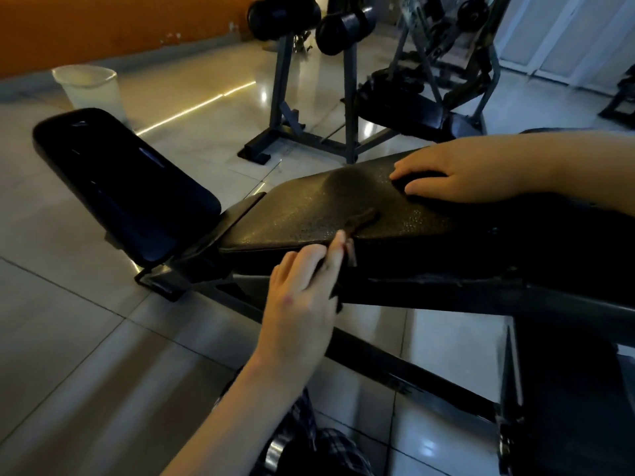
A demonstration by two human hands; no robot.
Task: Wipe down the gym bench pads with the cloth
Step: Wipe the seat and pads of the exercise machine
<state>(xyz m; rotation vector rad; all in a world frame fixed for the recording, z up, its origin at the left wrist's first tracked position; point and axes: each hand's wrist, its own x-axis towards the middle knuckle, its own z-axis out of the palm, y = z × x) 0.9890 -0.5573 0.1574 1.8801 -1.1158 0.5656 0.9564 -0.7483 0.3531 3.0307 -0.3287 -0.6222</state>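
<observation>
Bench pad (309, 207) under both hands: right hand (457, 176) lies flat, open, empty on top, so lean there & let left hand (302, 293), fingers straight, rub the dark cloth (360, 218) under its fingertips w/ long strokes.

Single view: head camera, wide-angle, worn on person's head. We look forward and down onto bench seat pad (343, 207), close in, pad filling mid-frame. Left hand (302, 297) enters from bottom edge, right hand (457, 173) from right edge. Beyond, our view reaches tiled floor (68, 304), rack (309, 97), orange wall (103, 25) at top left.
</observation>
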